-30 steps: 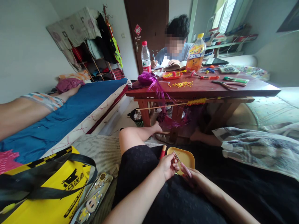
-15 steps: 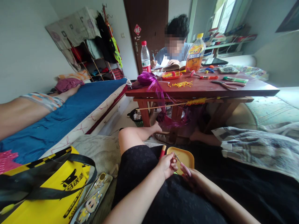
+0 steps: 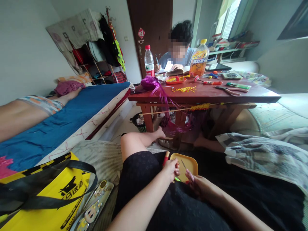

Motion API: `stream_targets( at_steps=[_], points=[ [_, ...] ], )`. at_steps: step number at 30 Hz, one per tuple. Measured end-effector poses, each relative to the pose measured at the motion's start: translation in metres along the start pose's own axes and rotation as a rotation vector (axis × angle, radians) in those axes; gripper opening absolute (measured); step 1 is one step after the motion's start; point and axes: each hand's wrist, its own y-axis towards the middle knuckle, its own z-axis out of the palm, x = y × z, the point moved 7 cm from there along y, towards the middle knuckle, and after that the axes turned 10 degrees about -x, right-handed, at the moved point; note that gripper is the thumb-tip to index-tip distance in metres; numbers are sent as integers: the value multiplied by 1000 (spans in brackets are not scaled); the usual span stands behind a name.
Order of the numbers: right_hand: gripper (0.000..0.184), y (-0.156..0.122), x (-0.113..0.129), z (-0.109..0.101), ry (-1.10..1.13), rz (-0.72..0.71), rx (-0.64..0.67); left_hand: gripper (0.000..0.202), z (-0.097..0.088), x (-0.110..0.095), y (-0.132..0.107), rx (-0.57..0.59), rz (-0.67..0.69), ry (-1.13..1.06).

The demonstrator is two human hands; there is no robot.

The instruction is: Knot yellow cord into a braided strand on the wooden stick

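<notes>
Scissors drew away from left hand; in right grip

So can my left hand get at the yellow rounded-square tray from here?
Probably yes: the left hand is near the tray, with nothing visible between them, though the pink-handled metal tool in the right hand points across it.

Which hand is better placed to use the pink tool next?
Probably the right hand: it holds the pink tool, whose tip shows against the tray. The left hand isn't on the tool.
</notes>
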Motion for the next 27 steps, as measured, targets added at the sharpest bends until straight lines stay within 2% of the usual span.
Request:
stream_targets(
  at_steps=[2,4,7,10,13,15,18,20,23,25,27],
  points=[
    [44,5,7,-23,-175,-67,-88,19,-1,-16,-11,34,39,-16],
    [28,12,18,-45,-387,-171,-203,19,0,-37,-30,95,97,-50],
    [19,23,35,-55,-682,-319,-338,28,3,-66,-65,209,187,-114],
    [20,31,46,-43,-889,-422,-390,30,9,-75,-96,304,211,-158],
    [22,28,52,-32,-1021,-514,-413,30,12,-69,-115,358,181,-196],
    [19,22,54,-25,-1072,-574,-395,30,12,-63,-120,375,154,-226],
    [10,13,47,-6,-1116,-625,-256,31,13,-57,-123,392,121,-260],
    [12,10,40,10,-1127,-630,-173,30,13,-55,-124,399,112,-275],
    [12,8,34,26,-1114,-629,-152,30,14,-55,-128,403,113,-288],
    [13,7,34,27,-1076,-631,-166,31,14,-54,-130,401,112,-291],
    [16,4,37,16,-1017,-619,-207,31,13,-53,-133,391,114,-291]
  ],
)
